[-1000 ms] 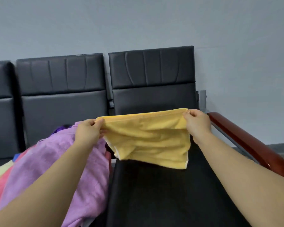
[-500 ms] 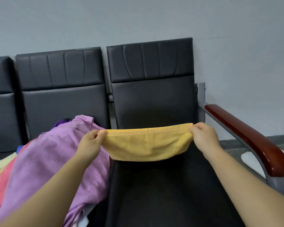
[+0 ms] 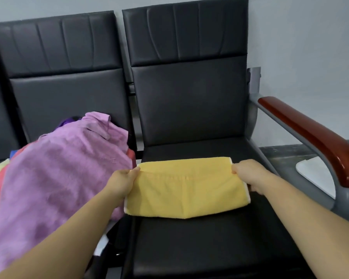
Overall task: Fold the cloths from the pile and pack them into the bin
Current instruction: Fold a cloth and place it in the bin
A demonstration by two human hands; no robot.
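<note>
Cloth (image 3: 186,190) on seat (image 3: 210,248) between left hand (image 3: 122,183) and right hand (image 3: 248,174)

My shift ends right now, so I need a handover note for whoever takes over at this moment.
Left grip pinches the left end of the yellow cloth; right grip pinches its right end.
The cloth lies folded flat on the black seat. The pile, purple on top, sits on the next seat to the left. No bin clearly in view.
Done: yellow cloth folded over at least once.
Left: finish folding it, pack it, then work through the pile.
</note>
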